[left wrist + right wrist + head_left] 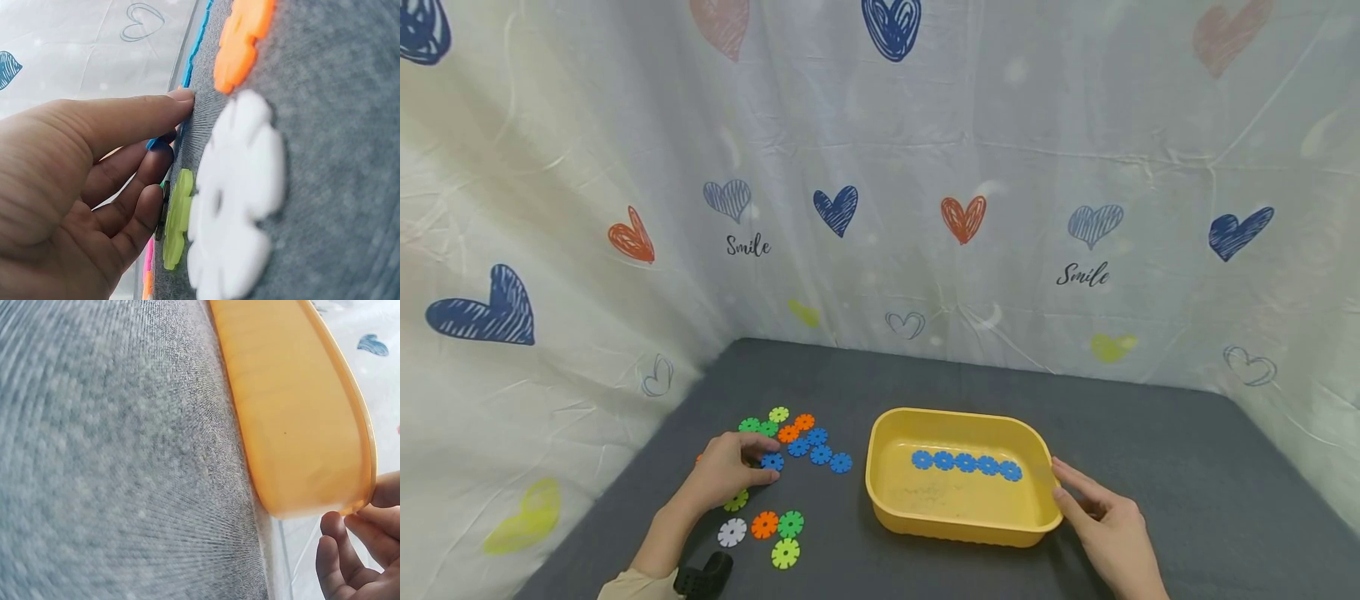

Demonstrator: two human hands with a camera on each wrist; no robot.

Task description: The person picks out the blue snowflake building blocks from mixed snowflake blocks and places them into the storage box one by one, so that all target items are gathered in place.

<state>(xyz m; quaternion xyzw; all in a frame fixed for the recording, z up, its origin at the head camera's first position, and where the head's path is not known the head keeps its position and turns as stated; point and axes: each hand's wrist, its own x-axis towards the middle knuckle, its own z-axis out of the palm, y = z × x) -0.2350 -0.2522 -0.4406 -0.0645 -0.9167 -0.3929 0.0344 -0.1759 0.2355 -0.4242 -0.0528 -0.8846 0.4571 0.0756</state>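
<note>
My left hand (730, 468) is low over the left of the table, thumb and fingertips around a blue snowflake disc (772, 462). In the left wrist view its blue edge (152, 144) shows at the fingers, the rest hidden behind them. My right hand (1108, 525) holds the right end of a yellow plastic basin (962, 531), thumb and fingers at its rim. Inside the basin, several blue snowflake discs (966, 462) lie in a row. More blue discs (821, 454) lie just right of my left hand.
Orange discs (788, 433) and green discs (749, 426) lie beyond the left hand. Nearer are a white disc (732, 532), an orange disc (764, 525), a green disc (791, 523) and a yellow-green disc (786, 553). A heart-printed curtain (895, 275) encloses the grey table (1120, 417).
</note>
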